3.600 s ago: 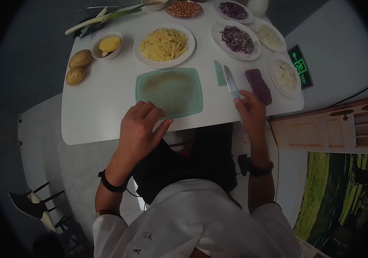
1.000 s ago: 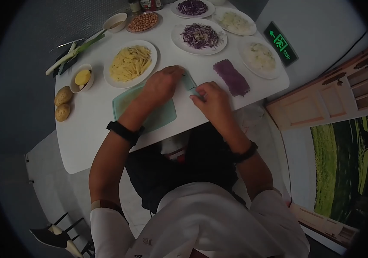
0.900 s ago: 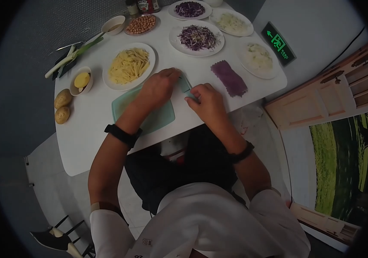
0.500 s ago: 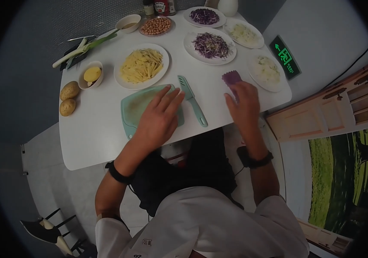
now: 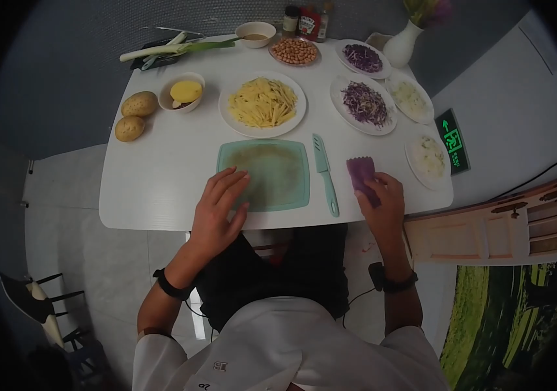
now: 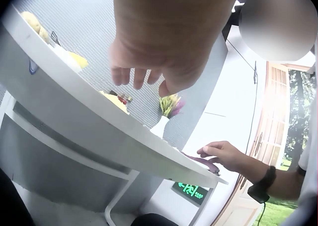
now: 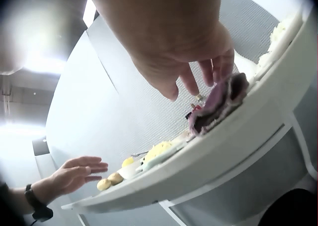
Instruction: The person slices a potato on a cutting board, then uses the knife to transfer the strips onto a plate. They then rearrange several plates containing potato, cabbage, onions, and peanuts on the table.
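In the head view, my right hand (image 5: 384, 205) is at the near right part of a folded purple cloth (image 5: 360, 171) with zigzag edges. In the right wrist view its fingers hang loosely over the cloth, fingertips right at its top. My left hand (image 5: 216, 212) hovers at the left edge of the teal cutting board (image 5: 265, 179), fingers relaxed and holding nothing. Brownish stains mark the bare board. Between board and cloth lies a teal-handled knife (image 5: 327, 182), its blade inside a teal cover, handle towards me.
A plate of potato strips (image 5: 262, 104) stands behind the board. Plates of shredded purple cabbage (image 5: 364, 104) and pale shreds (image 5: 427, 156) stand right. Potatoes (image 5: 138, 104), a bowl (image 5: 182, 92), leeks (image 5: 174, 49), peanuts (image 5: 293, 51), bottles (image 5: 309, 25) and a vase (image 5: 403, 44) line the left and back.
The bare knife was in my right hand; both hands then brought it together with its cover. It now lies covered on the table. My right hand has moved right to the cloth, my left back leftwards.
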A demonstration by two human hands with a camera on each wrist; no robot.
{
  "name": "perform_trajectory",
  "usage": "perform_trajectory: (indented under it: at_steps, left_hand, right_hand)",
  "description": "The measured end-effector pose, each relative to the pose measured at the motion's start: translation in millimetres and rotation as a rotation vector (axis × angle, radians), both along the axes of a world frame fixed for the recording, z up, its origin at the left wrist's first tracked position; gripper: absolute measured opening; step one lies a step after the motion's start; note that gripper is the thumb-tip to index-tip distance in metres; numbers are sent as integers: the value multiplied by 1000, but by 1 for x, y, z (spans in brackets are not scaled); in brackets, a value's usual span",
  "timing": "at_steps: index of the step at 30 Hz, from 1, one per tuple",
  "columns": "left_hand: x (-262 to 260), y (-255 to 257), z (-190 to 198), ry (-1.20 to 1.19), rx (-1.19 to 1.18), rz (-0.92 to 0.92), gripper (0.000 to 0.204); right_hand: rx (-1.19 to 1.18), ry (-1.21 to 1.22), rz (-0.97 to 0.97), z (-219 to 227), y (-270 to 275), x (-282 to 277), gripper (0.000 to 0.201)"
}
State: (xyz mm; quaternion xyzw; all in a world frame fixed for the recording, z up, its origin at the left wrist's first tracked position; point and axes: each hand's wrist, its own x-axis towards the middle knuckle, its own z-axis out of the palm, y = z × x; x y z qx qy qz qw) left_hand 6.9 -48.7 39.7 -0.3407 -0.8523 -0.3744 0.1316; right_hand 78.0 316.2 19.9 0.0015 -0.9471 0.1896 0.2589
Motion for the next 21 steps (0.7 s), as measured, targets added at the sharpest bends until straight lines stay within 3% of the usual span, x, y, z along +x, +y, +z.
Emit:
perform_trajectory:
  at_steps: [3,4,6,7,9,10,12,15,21]
  left_hand:
    - [-12,-16,-4,-49,102,79,57]
    - [-16,-19,-3,-204,205,103,57]
    - [-27,-27,-5,-506,425,118,59]
    - [-35,-30,-1,-612,531,126,59]
    - [-56,-39,1,-784,682,140,59]
    - [-67,-43,3,-776,682,141,59]
    - [-86,-49,6,-1092,902,89,59]
    - [-119,-56,-11,-1249,931,88,54]
    - [-145,-35,-5,-1335,793,146,45]
  right_hand:
    - [-146,59,-38,12,14,-18,34]
    - [-142,65,-46,15,23,-26,34]
    - [-809,-156,-100,16,44,-48,27]
    - [-808,-145,-100,18,53,-57,27]
    - [-1206,-300,-167,20,68,-77,25]
    - [-1206,-296,-160,19,76,-86,25]
    - [-1376,-433,-200,12,91,-104,24]
    - [-1343,-431,-253,0,101,-132,28]
    - [-1377,-373,-300,-5,100,-156,23]
